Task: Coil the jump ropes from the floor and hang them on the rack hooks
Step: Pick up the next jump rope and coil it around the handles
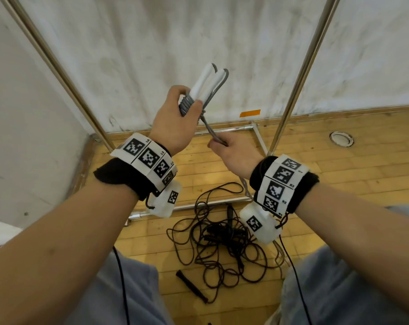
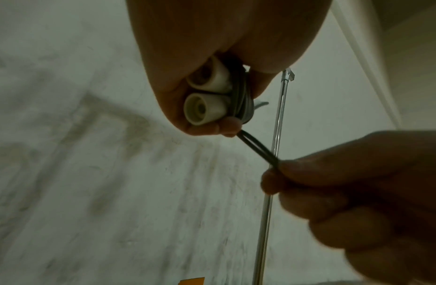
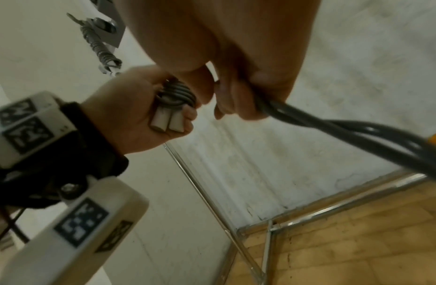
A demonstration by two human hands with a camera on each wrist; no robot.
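My left hand [image 1: 175,116] grips the two white handles [image 1: 207,83] of a grey jump rope, held side by side and pointing up. Several turns of the grey cord [image 1: 187,103] are wound round the handles under my thumb. The handle ends [image 2: 204,110] show at the heel of that hand. My right hand [image 1: 231,151] pinches a doubled strand of the cord [image 1: 210,131], pulled taut down and to the right; the loose loop [image 3: 358,135] trails out past its fingers. On the wooden floor below lies a tangle of dark ropes [image 1: 222,242] with black handles [image 1: 191,286].
The chrome rack stands against the white wall, with uprights at the left [image 1: 56,66] and right [image 1: 299,78] and base bars [image 1: 257,134] on the floor. A coiled grey rope [image 3: 99,46] hangs on a hook high on the rack. My knees frame the tangle.
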